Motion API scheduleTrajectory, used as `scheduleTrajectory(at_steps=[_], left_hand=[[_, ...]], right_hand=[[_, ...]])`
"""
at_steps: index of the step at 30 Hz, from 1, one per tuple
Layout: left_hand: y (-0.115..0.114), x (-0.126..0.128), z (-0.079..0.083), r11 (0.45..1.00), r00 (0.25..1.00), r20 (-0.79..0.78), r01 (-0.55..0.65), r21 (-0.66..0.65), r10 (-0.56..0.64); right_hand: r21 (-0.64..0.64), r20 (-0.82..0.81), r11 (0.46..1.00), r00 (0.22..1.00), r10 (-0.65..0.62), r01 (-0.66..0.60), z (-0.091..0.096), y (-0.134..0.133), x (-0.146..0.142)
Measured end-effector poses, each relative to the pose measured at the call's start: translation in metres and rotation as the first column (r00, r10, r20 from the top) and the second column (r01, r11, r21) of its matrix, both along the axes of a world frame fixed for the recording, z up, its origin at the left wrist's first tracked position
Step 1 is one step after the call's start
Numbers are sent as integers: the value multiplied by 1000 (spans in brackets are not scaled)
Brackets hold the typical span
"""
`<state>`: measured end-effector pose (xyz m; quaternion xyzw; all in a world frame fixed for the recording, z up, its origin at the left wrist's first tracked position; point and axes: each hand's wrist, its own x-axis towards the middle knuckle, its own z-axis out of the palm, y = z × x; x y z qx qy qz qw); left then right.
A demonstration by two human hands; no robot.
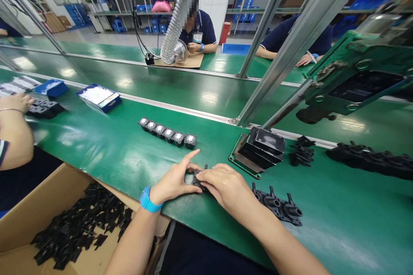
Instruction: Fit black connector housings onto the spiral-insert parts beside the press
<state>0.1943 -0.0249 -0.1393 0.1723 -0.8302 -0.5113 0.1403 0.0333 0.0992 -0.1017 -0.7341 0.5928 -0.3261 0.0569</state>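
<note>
My left hand and my right hand meet over the green worktable. Between them is a small black plastic part with a thin peg standing up, mostly hidden by my fingers. The left thumb and fingers close round its left side, with one finger raised. From the right, my right fingers pinch it. Beyond my hands runs a row of black square pieces with white swirl faces. Right of my right hand lie several joined black parts with upright tubes.
A cardboard box of black parts stands at lower left. A co-worker's arm reaches in from the left. Blue trays sit farther back. A black block stands under a green machine. More black parts lie right.
</note>
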Motion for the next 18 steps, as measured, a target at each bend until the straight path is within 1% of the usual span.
scheduleTrajectory(at_steps=[5, 9, 12, 14, 16, 18], left_hand=[[-1, -2, 1, 1000, 999, 40, 3, 7, -4], [-2, 0, 3, 1000, 1000, 4, 9, -4, -9], [-2, 2, 7, 999, 1000, 11, 11, -37, -10], [-2, 3, 8, 997, 1000, 20, 15, -78, -13], [-1, 2, 8, 994, 1000, 13, 14, -110, -12], [1, 4, 6, 991, 1000, 4, -2, -130, 3]], right_hand=[[73, -36, 997, 999, -28, 31, 0, -3, 1], [113, -41, 993, 999, -16, 21, -1, -5, -4], [130, -46, 991, 999, -23, 29, -3, -7, -4], [129, -50, 991, 998, -31, 37, -3, -6, -1], [116, -52, 993, 998, -26, 32, 1, 0, 0], [48, -28, 998, 999, -27, 28, 10, 12, -3]])
